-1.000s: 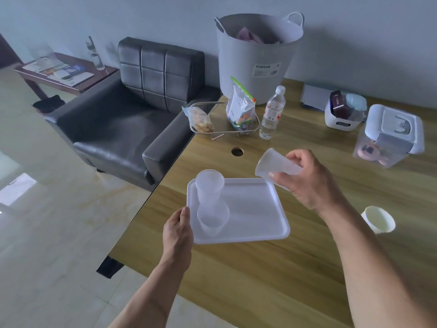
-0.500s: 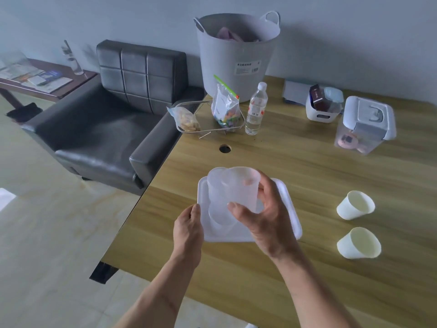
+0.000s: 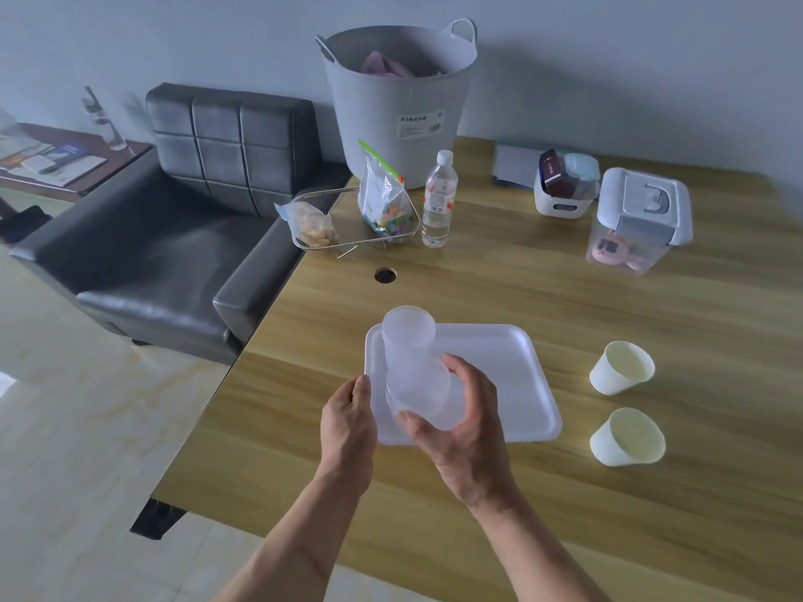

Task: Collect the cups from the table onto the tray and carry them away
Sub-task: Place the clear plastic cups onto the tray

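A white tray point(image 3: 512, 375) lies on the wooden table near its left edge. Two frosted clear cups are at the tray's left side: one stands at the back point(image 3: 408, 330), the other point(image 3: 419, 395) is in front of it, with my right hand point(image 3: 465, 432) shut on it from the right. My left hand point(image 3: 347, 423) rests on the tray's left rim, fingers together. Right of the tray, two cream paper cups lie on their sides on the table, one farther point(image 3: 621, 367) and one nearer point(image 3: 628, 436).
A grey tub point(image 3: 397, 106), a wire basket point(image 3: 347, 219) with snack bags, a water bottle point(image 3: 439, 199), a small white bin point(image 3: 565, 189) and a lidded clear container point(image 3: 638, 221) stand along the back. A black armchair point(image 3: 174, 219) sits left of the table. A cable hole point(image 3: 385, 275) is behind the tray.
My right hand brought a clear cup from above the table down to the tray's left side, among the cups there. My view shifted, showing two paper cups at right.
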